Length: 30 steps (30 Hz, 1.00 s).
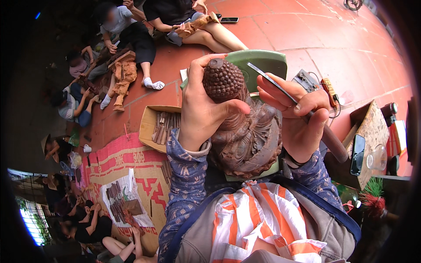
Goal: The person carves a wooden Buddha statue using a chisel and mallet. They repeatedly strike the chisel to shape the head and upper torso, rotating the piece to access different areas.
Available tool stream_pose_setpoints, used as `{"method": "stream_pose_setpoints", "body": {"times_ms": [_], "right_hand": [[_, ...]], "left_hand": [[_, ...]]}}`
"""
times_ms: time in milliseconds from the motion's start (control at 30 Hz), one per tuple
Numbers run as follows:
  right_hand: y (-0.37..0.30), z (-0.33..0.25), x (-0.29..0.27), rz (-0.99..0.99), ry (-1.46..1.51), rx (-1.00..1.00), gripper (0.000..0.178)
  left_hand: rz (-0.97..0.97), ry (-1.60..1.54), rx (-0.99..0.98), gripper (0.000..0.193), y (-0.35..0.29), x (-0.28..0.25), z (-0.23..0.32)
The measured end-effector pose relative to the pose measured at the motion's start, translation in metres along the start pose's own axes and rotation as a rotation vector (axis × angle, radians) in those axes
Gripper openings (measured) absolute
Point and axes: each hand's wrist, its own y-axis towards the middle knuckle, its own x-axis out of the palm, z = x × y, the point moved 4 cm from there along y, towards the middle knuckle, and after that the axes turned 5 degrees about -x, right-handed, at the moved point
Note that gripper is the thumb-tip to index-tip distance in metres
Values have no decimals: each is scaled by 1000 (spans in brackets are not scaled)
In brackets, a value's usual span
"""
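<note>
A dark brown carved wooden statue, a seated figure with a knobbly head, stands upright in front of me, close to my lap. My left hand is closed round the left side of its head, thumb across the neck area; some of the fingers are hidden behind the head. My right hand holds a chisel to the right of the statue. The chisel's wooden handle points down and right, and its grey metal blade slants up and left between the fingers. The blade's tip is in the air, apart from the wood.
Behind the statue is a green plastic chair. At left, a cardboard box of chisels stands by a patterned mat. To the right are an orange power strip and a wooden box with a phone. Several people sit carving at left.
</note>
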Motion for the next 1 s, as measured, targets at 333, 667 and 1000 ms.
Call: {"method": "stream_pose_setpoints", "body": {"times_ms": [333,667,1000], "right_hand": [[-4,-3,9,-169,-176,-95,30],[-4,-8,3,-231,100,-180,24],[11,-15,17,-407,-308,-126,25]], "left_hand": [[-49,-275,-111,93,-3,5,-8],[-67,-548,-245,99,-6,2,-21],[-111,-437,-161,96,-4,5,-8]]}}
